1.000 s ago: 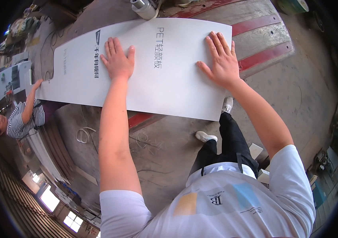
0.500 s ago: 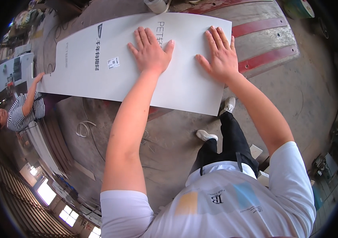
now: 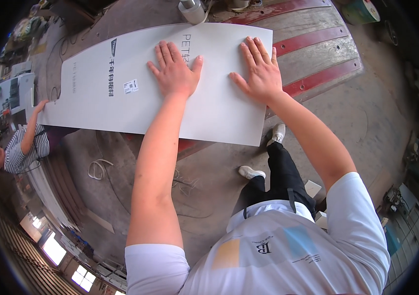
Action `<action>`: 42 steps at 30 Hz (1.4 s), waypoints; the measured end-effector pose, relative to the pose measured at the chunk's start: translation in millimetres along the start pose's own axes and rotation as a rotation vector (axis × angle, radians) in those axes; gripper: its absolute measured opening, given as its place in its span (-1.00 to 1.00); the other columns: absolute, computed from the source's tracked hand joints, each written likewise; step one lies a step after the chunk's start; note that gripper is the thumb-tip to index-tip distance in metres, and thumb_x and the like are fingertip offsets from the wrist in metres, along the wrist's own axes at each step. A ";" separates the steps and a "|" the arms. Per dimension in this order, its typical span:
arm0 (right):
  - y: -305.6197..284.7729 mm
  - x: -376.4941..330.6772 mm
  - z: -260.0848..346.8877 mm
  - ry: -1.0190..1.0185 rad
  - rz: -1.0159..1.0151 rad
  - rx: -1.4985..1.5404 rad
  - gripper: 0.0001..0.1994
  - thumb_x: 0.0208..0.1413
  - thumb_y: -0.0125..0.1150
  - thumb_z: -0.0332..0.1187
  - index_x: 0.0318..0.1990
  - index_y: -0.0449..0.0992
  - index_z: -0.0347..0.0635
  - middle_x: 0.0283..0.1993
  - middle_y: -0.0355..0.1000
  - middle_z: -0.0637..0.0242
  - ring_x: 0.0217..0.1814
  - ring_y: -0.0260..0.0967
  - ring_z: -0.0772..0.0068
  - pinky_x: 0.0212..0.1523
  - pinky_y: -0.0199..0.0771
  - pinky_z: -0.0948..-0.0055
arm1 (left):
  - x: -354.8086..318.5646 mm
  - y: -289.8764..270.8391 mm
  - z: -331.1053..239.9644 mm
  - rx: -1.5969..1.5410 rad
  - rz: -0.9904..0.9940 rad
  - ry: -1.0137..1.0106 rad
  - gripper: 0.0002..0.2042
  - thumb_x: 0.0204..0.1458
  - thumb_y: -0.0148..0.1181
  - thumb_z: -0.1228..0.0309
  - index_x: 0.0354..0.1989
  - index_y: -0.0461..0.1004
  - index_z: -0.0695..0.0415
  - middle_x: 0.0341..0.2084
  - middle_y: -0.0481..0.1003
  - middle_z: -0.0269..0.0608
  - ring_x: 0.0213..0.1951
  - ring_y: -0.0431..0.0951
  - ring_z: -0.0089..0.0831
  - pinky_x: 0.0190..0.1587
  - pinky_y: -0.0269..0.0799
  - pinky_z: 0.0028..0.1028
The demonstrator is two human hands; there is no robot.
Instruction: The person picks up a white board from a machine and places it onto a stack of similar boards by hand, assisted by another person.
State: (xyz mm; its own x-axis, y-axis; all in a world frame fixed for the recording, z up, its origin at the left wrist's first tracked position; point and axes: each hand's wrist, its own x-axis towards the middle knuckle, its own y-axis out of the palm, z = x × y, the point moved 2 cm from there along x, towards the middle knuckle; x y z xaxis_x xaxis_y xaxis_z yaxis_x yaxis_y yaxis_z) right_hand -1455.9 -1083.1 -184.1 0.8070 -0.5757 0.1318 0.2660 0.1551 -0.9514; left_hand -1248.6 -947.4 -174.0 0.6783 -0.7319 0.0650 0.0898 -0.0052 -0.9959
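Note:
A large white board (image 3: 219,113) with dark printing and a small paper label (image 3: 131,86) lies flat across a work table. My left hand (image 3: 176,71) rests palm down near its middle, fingers spread and thumb out. Close to the board's right end, my right hand (image 3: 260,76) presses flat in the same way, thumb apart from the fingers. Neither hand grips anything. At the far left end, another person (image 3: 32,142) in a striped shirt has a hand (image 3: 41,105) on the board's edge.
The table's surface with red strips (image 3: 313,39) extends right of the board. A grey-white cylindrical container (image 3: 192,11) stands at the board's far edge. A coiled white hose (image 3: 99,168) and thin cables lie on the floor. A drum (image 3: 362,12) stands at the far right.
The board has slid a little to the left over the table, and both my hands have moved with it, staying flat. The whole view has also shifted slightly.

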 end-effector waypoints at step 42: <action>54.3 39.4 1.3 -0.036 0.077 0.028 -0.10 0.28 0.02 0.29 0.59 0.10 -0.15 0.72 -0.09 0.24 0.79 -0.33 0.20 0.65 -0.34 -0.31 | 26.9 55.0 25.0 -0.006 0.017 -0.040 -0.07 0.31 -0.02 -0.24 0.60 -0.04 0.27 0.63 -0.09 0.04 0.65 -0.19 -0.11 0.58 -0.34 0.18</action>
State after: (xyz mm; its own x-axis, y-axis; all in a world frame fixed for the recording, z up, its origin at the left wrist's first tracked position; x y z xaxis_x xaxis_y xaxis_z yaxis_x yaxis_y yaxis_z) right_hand -1409.0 -1096.3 -230.2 0.8442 -0.5317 0.0688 0.2164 0.2205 -0.9511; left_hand -1207.2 -950.3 -225.5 0.7083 -0.7041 0.0499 0.0736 0.0034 -0.9973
